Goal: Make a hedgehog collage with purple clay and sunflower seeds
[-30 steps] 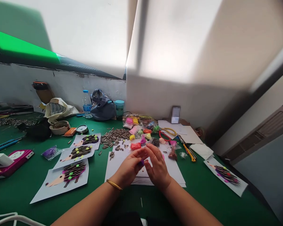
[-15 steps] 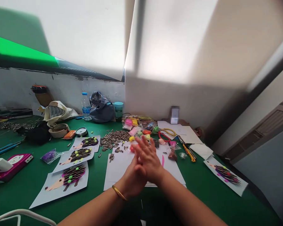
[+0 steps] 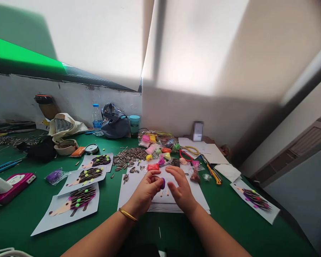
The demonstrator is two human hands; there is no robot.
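Between the thumb and fingers of my left hand [image 3: 147, 189] is a flattened piece of purple modelling clay [image 3: 163, 183]. My right hand [image 3: 180, 187] is just to its right, fingers apart and curved, with nothing in it. Both hands hover over a stack of white paper [image 3: 176, 207]. Small peach-coloured shapes with dark tips [image 3: 164, 193] show on the top sheet between my wrists. Just beyond my fingers lies a red clay packet [image 3: 153, 167]. A gold bangle circles my left wrist.
Sunflower seeds [image 3: 130, 157] lie heaped behind the paper, beside colourful clay packets [image 3: 149, 139]. Hedgehog pictures [image 3: 81, 200] overlap at left; another hedgehog picture [image 3: 256, 200] lies at right. Red-handled scissors [image 3: 186, 155], a yellow utility knife [image 3: 215, 173] and a magenta box [image 3: 13, 189] surround the workspace.
My palms were pressed together half a second ago; now they are apart. The purple clay has come into view in my left fingers, and my right hand has moved off to the right.
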